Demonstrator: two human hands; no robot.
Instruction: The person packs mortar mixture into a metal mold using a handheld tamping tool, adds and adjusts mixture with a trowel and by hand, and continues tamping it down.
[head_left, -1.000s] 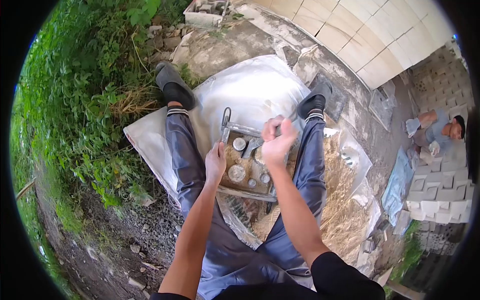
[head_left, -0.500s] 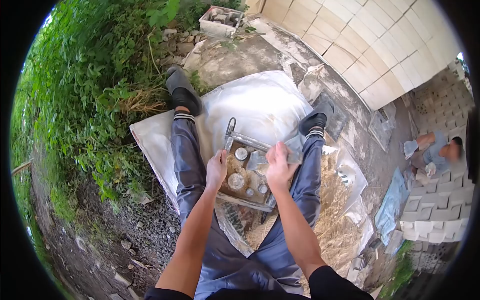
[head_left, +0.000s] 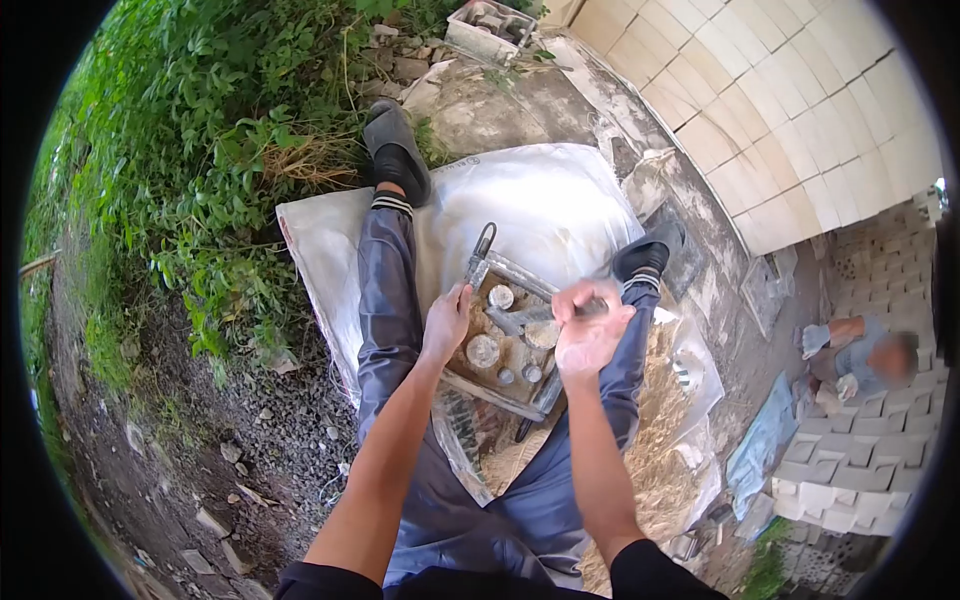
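Observation:
Between my legs sits a square molding frame (head_left: 492, 397) filled with tan sand (head_left: 462, 362). Set in the sand are several round pale pieces, including a large disc (head_left: 482, 350) and a smaller one (head_left: 501, 296). My left hand (head_left: 447, 325) is closed around the frame's left side, just below a metal loop handle (head_left: 486, 238). Over the frame's right side, my right hand (head_left: 588, 330) is closed on a small trowel, palm side turned up. The trowel's grey blade (head_left: 504, 321) reaches left over the sand; its handle is mostly hidden by the fingers.
A white woven sack (head_left: 540, 205) lies under the frame. Loose sand (head_left: 655, 420) is heaped beside my right leg. A white crate (head_left: 490, 28) stands beyond, near stacked pale blocks (head_left: 790, 110). Another person (head_left: 870, 345) is at the right among more blocks. Plants (head_left: 190, 170) grow at left.
My right hand has turned over, from knuckles up to palm side up, and shifted slightly right with the trowel. My left hand still holds the frame. The whole view has shifted a little.

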